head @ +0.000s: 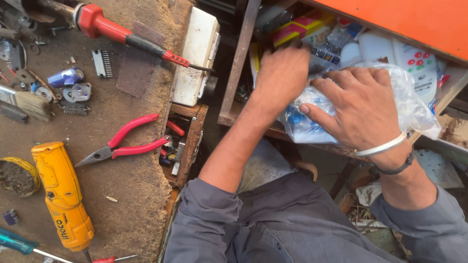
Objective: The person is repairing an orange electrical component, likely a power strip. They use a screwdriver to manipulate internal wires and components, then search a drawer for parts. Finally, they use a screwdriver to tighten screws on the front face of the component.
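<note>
My left hand (282, 74) reaches into an open wooden drawer (237, 73) at the upper middle, its fingers hidden among the packets inside. My right hand (360, 106) presses flat on a clear plastic bag (413, 104) holding small blue parts, at the drawer's front edge. A white bangle and a dark band circle my right wrist. Whether my left hand grips the bag or something under it is hidden.
A worn workbench (136, 195) at the left carries red-handled pliers (127, 144), a yellow electric screwdriver (62, 195), a red-handled screwdriver (122, 33), a brush (30, 104) and small parts. A white box (197, 53) sits at its edge. Red-yellow packets (297, 29) and a white remote (420, 65) lie in the drawer.
</note>
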